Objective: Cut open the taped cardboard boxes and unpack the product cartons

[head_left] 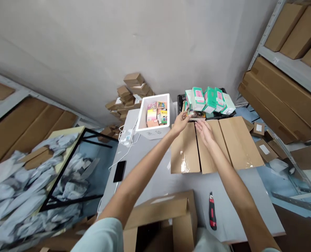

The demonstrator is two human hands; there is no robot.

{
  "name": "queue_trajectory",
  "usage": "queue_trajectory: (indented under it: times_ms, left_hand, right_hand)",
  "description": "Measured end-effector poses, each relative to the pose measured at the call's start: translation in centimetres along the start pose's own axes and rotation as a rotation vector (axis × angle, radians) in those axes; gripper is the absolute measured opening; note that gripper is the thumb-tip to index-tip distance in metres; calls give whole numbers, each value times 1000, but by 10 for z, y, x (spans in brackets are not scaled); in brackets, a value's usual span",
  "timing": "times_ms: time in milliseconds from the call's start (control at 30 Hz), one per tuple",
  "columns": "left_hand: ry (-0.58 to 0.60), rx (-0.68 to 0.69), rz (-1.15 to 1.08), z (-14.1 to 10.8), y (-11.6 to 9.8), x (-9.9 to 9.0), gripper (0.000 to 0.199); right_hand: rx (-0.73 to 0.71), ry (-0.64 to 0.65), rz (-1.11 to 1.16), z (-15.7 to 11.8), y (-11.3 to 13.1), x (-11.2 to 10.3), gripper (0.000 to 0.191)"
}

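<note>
black crate (181,100) partly hidden by green boxes (210,99), their print illegible

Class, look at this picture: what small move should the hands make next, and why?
Probably, ease the book gently toward the body. The left hand and right hand are both close to it, the right with fingers extended, and green boxes sit just behind it, so a hasty lift might knock them. Whether the left hand grips anything is unclear.

Head camera faces forward, down over the table (186,182).

Black phone (119,171) near a white power strip (126,138)
</note>
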State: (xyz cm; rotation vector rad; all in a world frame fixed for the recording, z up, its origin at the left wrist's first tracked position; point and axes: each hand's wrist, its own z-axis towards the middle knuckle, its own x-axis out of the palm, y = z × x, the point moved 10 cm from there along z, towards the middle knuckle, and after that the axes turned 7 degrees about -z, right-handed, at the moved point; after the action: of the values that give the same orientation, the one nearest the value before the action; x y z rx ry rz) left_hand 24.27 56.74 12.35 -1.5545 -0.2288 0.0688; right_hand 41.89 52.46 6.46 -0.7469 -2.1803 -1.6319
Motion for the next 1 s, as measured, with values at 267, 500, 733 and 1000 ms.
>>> queue_trajectory:
  times_ms: [267,500,733,1000]
  left_hand:
    - [-236,33,417,-273,-62,-249,63]
    - [-670,-581,385,-543,51,-385,79]
    - [-624,-669,-153,-611,115,-328,54]
    - [-732,-426,-270,-686,67,-381,64]
  right_hand:
    - [54,183,-588,-234,-27,-144,50]
    - [509,237,-860,-358,-154,-234,97]
    - [378,513,-898,-389,-169,-150,78]
    - [446,657,-1105,-426,-180,-94,80]
